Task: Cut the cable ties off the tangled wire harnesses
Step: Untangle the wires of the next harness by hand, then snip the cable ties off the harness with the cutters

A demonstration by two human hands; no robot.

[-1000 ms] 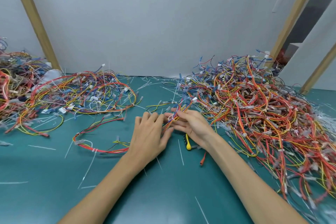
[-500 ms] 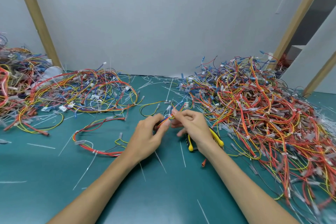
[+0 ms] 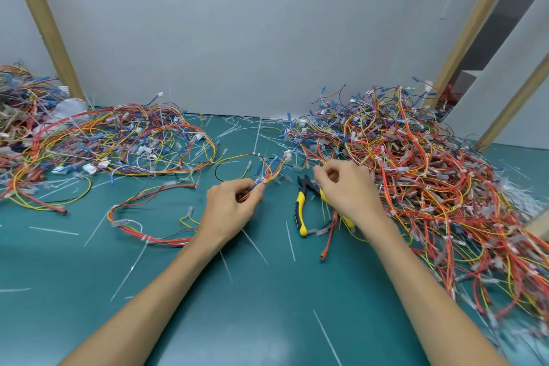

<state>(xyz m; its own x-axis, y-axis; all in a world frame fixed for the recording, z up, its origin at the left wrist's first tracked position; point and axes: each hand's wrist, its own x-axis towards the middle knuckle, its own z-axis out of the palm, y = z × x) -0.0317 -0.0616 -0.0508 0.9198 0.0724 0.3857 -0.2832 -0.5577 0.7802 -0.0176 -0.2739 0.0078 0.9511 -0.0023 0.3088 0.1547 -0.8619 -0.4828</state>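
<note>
the two hands, joined on one bundle half a second ago, are now apart. the left hand (image 3: 230,211) keeps its place at the centre of the green mat (image 3: 267,306), thumb and curled fingers gripping the small wire harness (image 3: 269,171), whose loop fans out toward 12 o'clock. the right hand (image 3: 347,193) has pulled away toward 3 o'clock, which uncovers the yellow-handled cutters (image 3: 299,211) lying on the mat just at its 9 o'clock side. its fingers are curled in, thumb tip meeting forefinger tip.

my reading: the harness has been sorted out and presented, and the right hand is now free to take the cutters; no cut on this bundle looks made yet.

hard to make out: a pale speck at the left fingertips may be the cable tie (image 3: 262,180), but it is too small to be sure. whether the right fingertips pinch a scrap or nothing, i cannot tell. the cutters' second handle is hidden under the right wrist. the big tangled heap (image 3: 416,172) at 2 o'clock runs off the frame edge, as does the looser pile (image 3: 118,142) at 10 o'clock.
</note>
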